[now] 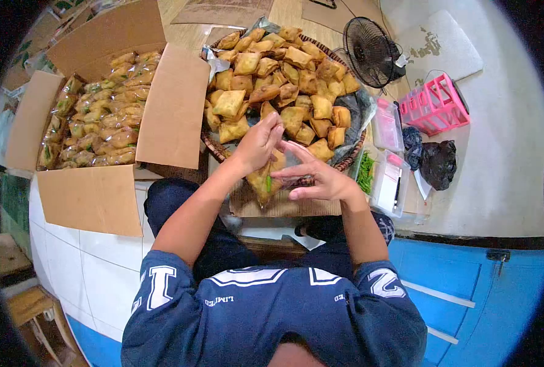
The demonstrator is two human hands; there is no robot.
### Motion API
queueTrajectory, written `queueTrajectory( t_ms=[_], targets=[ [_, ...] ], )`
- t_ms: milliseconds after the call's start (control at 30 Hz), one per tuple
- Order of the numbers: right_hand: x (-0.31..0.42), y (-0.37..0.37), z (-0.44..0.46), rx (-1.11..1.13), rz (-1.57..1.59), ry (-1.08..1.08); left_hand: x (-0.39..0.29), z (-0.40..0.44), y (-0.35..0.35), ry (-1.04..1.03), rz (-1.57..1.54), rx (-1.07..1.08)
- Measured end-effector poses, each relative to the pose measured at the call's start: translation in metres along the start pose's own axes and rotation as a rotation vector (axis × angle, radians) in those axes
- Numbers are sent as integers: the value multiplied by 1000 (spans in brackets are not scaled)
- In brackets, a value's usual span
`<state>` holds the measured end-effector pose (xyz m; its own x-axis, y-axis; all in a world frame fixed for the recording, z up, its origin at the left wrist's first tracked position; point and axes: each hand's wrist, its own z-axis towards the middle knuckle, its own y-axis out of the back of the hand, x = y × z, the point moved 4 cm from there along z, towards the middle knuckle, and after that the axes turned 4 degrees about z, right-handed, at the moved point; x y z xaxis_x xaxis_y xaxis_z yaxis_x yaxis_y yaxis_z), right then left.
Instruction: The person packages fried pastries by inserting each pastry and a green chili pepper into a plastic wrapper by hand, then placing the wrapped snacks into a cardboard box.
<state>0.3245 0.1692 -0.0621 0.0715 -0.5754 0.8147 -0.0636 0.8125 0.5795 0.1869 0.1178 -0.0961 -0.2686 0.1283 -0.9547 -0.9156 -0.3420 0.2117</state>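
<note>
My left hand [260,145] is closed at the top of a clear plastic bag [264,188], which hangs just in front of the basket. Inside the bag are golden fried pastries and a green chili [268,183]. My right hand [316,174] is at the bag's right side, its fingers stretched and apart, fingertips at the plastic. Behind both hands, a round woven basket [214,147] is heaped with square fried pastries [296,79]. What lies within my left fist is partly hidden.
An open cardboard box [169,104] at left holds several filled bags [110,113]. On the right are a tub of green chilies [365,173], a clear plastic container [387,186], a black bag [438,164], a pink basket [434,105] and a black fan [368,52].
</note>
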Motion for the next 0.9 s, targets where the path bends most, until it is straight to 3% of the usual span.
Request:
queueTrajectory(
  t_ms=[233, 333, 567, 667, 767, 833, 867, 900],
  targets=[
    [-14, -12, 10, -123, 19, 6, 4, 0, 3, 53, -45, -15],
    [-20, -7, 11, -266, 251, -69, 10, 2, 7, 144, -206, -20],
    [-30, -15, 10, -276, 401, -113, 16, 3, 3, 16, -20, -89],
    [-25, -12, 9, -214, 229, 23, 17, 4, 3, 8, -56, -115],
    [-15, -6, 7, -365, 250, -31, 3, 2, 11, 97, -40, -136],
    [-20, -10, 8, -568, 351, -223, -1, 2, 21, 68, 71, -309],
    [-29, -21, 11, -670, 630, -280, 4, 2, 24, 84, 66, -337],
    [-32, -29, 17, -671, 631, -278, -5, -1, 29, 83, 68, -337]
  ],
)
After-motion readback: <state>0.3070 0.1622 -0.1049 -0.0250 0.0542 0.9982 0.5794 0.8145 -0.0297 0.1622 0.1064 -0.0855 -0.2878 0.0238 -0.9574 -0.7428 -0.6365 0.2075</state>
